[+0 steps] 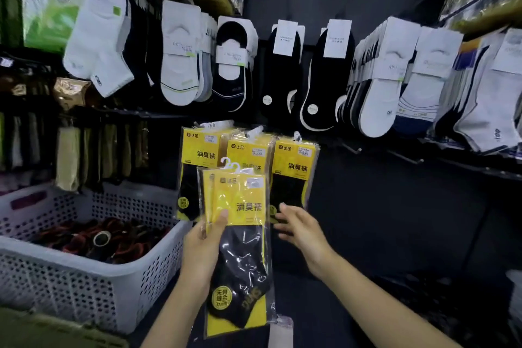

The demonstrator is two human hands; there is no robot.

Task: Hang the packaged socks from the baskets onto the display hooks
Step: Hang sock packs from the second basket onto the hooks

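**Held stock:** packaged socks (240, 234), yellow card over black sock in a clear sleeve, at least two packs fanned together, with white hanger loops (232, 164) at the top. They sit low in front of the display, just below the hung row.

**Left hand** (203, 237): grasping the stack at its left edge, thumb across the yellow card.

**Right hand** (296, 227): holding nothing, fingers extended toward the bottom of the rightmost hung packs (295, 162). Whether it touches them cannot be told.

**Hung row:** three groups of the same packs along the display's lower rail. Bare display hooks (351, 148) lie further toward its right edge.

**Basket** (84, 288): white, perforated, at the left, holding dark rolled goods.

**Handling note (judgement):**
- Peel off one pack with the free hand.
- Pinch it near the loop, not the slippery sleeve.
- Square the loop to the hook tip and slide it fully back.
- Steady the neighbouring packs so they do not swing off.
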